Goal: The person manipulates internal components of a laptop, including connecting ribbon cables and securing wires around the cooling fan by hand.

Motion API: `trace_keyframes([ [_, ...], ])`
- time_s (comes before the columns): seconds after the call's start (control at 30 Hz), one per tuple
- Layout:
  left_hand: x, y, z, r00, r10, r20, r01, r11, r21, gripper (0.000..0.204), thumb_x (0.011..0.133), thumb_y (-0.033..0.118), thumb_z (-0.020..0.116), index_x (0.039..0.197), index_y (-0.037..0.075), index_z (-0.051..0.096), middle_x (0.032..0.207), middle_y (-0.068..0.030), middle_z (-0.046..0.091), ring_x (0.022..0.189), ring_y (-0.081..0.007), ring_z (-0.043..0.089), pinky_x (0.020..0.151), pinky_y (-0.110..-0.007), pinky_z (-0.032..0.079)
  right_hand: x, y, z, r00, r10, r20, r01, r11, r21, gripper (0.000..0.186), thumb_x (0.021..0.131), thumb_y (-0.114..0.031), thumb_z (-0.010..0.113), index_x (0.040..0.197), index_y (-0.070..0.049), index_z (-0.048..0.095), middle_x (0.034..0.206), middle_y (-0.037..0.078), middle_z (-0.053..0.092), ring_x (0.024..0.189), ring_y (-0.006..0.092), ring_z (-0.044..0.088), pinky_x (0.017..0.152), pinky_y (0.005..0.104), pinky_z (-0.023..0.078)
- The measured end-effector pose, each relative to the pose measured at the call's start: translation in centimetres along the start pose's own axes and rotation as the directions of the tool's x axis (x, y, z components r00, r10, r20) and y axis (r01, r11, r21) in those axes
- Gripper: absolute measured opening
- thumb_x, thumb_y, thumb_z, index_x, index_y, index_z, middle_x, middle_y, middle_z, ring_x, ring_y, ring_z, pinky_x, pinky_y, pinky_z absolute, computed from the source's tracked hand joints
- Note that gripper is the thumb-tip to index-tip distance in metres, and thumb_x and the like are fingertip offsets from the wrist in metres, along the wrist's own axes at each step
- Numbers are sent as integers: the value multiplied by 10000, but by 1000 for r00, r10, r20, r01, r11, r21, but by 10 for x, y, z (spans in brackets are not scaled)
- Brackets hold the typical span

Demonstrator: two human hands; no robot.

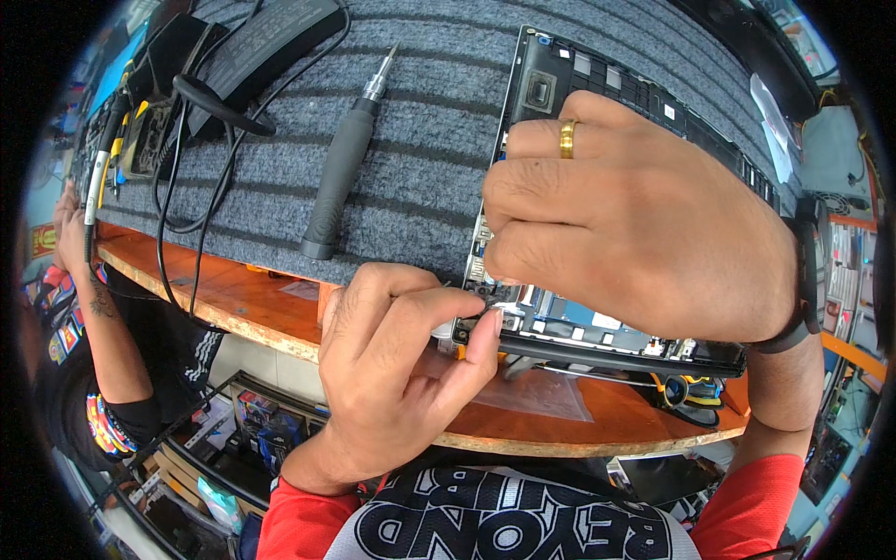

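Observation:
An opened laptop base [621,84] lies at the right on the ribbed grey mat, its inner boards and ports bare. My left hand [397,359] is at its near left corner, thumb and forefinger pinched together by the hinge end; what is between the tips is too small to make out. Over the laptop's left part arches my right hand [635,215], wearing a gold ring and a dark wristband. Its fingers are curled down and their tips are hidden, so what they hold or touch cannot be seen. A grey-handled screwdriver [341,177] rests on the mat left of the laptop.
At the upper left sit a black power adapter [266,61] and looping black cables [168,201]. The mat [434,112] covers an orange wooden bench [215,285]. A clear plastic bag [537,397] lies along the front edge. Another person's arm [112,336] shows at far left.

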State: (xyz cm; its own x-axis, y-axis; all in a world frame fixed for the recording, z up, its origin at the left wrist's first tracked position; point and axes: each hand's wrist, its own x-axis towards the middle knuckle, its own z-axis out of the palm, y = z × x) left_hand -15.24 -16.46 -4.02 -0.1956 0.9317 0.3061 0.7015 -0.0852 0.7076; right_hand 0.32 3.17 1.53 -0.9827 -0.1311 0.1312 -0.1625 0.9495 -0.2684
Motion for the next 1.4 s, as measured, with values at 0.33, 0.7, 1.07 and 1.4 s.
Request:
trace_keyframes([
  [0.33, 2, 1, 0, 1000, 11, 7, -11, 1000, 15, 249, 770, -32, 897, 976, 15, 764, 931, -96, 670, 857, -235, 648, 754, -322, 513, -1, -1, -2, 1000, 4, -1, -4, 999, -35, 167, 918, -213, 659, 983, -70, 716, 1027, 42, 650, 954, 215, 638, 772, 362, 419],
  [0.7, 1, 0, -2, 1000, 14, 2, -14, 1000, 17, 265, 765, -32, 896, 986, 7, 756, 937, -96, 666, 850, -233, 646, 743, -325, 514, 1, -2, -1, 1000, 4, 13, -4, 999, -52, 164, 910, -224, 667, 978, -83, 714, 1037, 31, 644, 962, 212, 633, 775, 365, 417],
  [1.07, -1, -8, 4, 997, 58, -57, -58, 998, -2, 310, 778, 91, 940, 1057, 85, 805, 926, -30, 670, 754, -188, 628, 681, -354, 411, 1, 0, 3, 999, -24, -40, 21, 998, -65, 136, 871, -252, 700, 928, -128, 706, 1000, -4, 624, 915, 186, 611, 748, 368, 404],
  [1.4, -1, -6, 3, 997, 58, -54, -57, 998, 8, 299, 777, 83, 939, 1044, 87, 806, 913, -24, 670, 750, -185, 625, 678, -355, 414, -3, 0, 9, 994, -27, -102, 20, 997, -69, 146, 850, -247, 710, 920, -119, 699, 1006, -1, 629, 910, 190, 620, 743, 368, 406],
])
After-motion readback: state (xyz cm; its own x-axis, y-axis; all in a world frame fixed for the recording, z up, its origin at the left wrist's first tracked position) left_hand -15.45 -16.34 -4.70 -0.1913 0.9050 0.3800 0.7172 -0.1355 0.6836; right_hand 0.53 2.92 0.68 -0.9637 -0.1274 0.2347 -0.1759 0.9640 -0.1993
